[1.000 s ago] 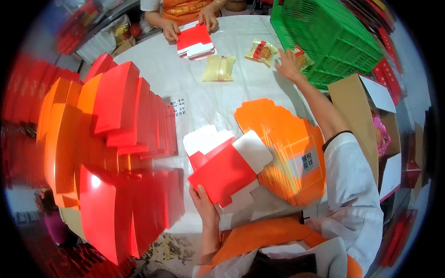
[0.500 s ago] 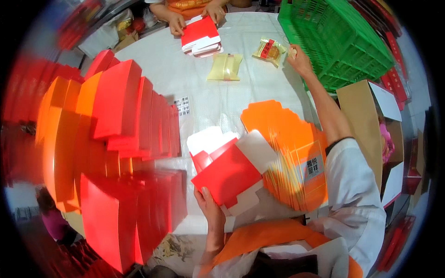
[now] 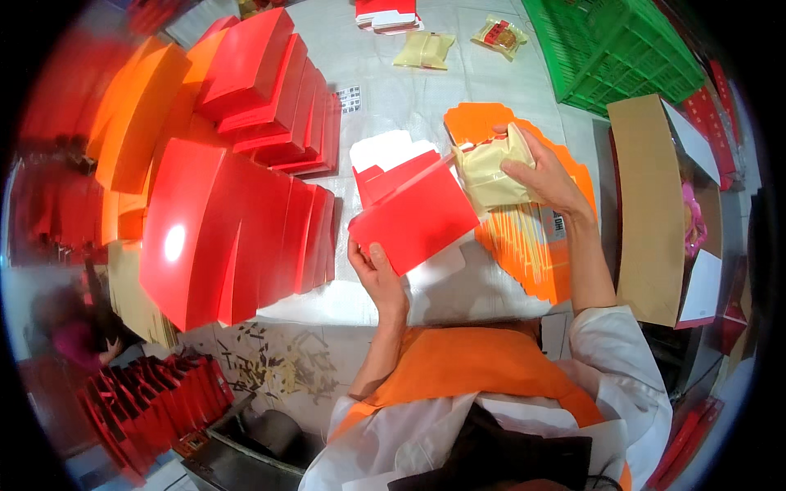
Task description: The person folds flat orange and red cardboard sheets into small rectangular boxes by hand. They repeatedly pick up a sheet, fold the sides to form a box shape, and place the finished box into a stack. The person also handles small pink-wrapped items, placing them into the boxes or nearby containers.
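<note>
Left hand: the left hand (image 3: 378,274) pinches the lower corner of a red folding carton (image 3: 413,214), thumb on its glossy face and fingers hidden behind, so its grip is closed on the carton.
Right hand: the right hand (image 3: 544,173) is wrapped around a pale yellow packet (image 3: 489,170), fingers curled over its top, held just at the carton's open right end.
Carton: tilted and raised above the surface (image 3: 458,82), its white inner flaps showing at the upper left; it is thin card, judged light and stiff along its creases but easy to dent, best held by an edge or corner as it is now.
Packet: soft and crinkled, probably light and slightly slippery in its film wrap; a loose grasp round the middle suits it.
Nearby: a stack of flat orange cartons (image 3: 536,245) lies under the right hand, rows of red cartons (image 3: 246,204) stand to the left, a green crate (image 3: 622,49) sits at the far right, and a brown cardboard box (image 3: 647,204) stands beside it.
Farther off: two more wrapped packets (image 3: 424,49) lie near the far edge.
</note>
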